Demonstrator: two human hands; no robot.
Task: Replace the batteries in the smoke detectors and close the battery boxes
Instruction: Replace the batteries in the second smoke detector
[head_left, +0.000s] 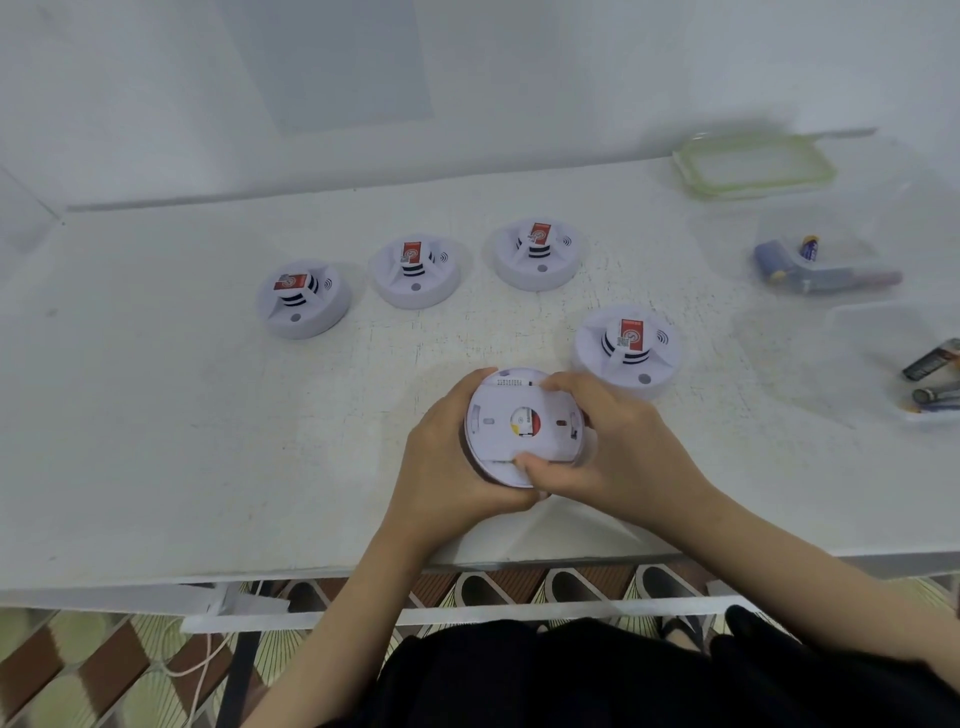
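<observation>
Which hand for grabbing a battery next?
Right, likely. The batteries lie far to the right, nearer the right hand; the left hand grips the detector and can steady it.

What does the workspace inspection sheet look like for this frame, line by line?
Surface: white table, scuffed.
Job's things: held detector, underside up, near the front edge; four other detectors standing label-up; batteries in two groups at right.
Clutter: green-rimmed lid at back right.
Grippers: left hand and right hand both grip the held detector.
Cables: white cord on the floor below the table.
Surroundings: white wall; patterned floor tiles.
</observation>
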